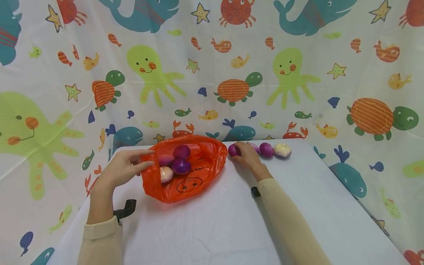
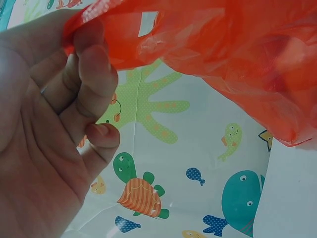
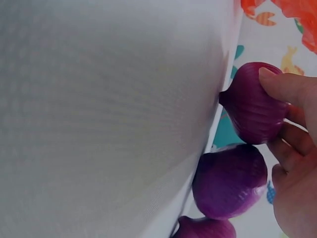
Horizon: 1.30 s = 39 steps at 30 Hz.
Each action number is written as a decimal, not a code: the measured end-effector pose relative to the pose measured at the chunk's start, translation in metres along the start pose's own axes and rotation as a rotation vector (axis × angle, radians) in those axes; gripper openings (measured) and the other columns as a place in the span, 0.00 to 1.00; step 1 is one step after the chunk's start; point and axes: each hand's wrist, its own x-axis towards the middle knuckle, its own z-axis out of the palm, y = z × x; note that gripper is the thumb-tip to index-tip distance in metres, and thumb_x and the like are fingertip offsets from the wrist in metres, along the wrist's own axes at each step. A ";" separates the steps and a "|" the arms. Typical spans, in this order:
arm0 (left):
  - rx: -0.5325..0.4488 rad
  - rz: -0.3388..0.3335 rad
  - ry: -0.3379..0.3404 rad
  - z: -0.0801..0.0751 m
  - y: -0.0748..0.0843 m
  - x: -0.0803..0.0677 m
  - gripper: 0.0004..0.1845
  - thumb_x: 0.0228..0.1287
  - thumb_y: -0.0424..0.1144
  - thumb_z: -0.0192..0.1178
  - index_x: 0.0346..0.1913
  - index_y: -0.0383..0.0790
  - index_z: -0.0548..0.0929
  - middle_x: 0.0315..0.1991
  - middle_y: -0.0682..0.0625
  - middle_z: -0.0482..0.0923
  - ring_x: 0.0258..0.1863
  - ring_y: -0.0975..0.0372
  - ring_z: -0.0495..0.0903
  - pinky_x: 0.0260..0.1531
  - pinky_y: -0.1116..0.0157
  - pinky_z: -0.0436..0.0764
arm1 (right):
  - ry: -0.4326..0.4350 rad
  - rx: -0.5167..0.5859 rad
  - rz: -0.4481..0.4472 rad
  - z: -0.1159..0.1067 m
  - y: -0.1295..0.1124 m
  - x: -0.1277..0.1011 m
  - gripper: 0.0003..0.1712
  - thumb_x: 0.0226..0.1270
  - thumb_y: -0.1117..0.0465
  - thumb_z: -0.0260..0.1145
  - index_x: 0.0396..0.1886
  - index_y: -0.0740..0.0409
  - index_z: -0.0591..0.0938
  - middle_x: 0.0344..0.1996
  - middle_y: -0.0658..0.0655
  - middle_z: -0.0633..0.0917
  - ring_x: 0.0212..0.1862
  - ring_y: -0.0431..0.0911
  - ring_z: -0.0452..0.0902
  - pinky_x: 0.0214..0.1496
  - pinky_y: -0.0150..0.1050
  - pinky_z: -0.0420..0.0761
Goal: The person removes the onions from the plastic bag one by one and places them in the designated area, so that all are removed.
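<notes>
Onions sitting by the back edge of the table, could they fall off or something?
Maybe. The loose onions lie in a row close to the table's far edge, so a nudge from the right hand, which grips one onion, might roll a neighbour off. Also, the left hand only pinches the rim of the thin orange bag. If that slips, the mouth may sag and the onions inside could roll out.

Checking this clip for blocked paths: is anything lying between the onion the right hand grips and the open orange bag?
Nothing visible does. The right hand grips the onion right beside the bag, with only bare table between them. The left hand holds the bag's rim open. Four onions already lie inside.
</notes>
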 end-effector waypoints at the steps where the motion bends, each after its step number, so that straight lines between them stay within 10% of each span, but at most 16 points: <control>1: 0.001 -0.002 -0.001 0.000 0.000 0.000 0.27 0.71 0.51 0.68 0.67 0.43 0.82 0.29 0.47 0.83 0.32 0.54 0.82 0.33 0.63 0.86 | 0.004 -0.004 -0.004 0.000 0.000 0.000 0.34 0.67 0.58 0.75 0.71 0.53 0.76 0.68 0.58 0.79 0.74 0.57 0.69 0.84 0.56 0.53; 39: -0.003 0.003 0.004 0.000 -0.001 0.000 0.26 0.71 0.51 0.68 0.67 0.44 0.83 0.31 0.48 0.84 0.32 0.55 0.83 0.33 0.62 0.86 | 0.045 -0.028 -0.012 -0.005 -0.003 -0.002 0.33 0.67 0.57 0.74 0.70 0.57 0.77 0.69 0.60 0.80 0.76 0.57 0.68 0.85 0.59 0.47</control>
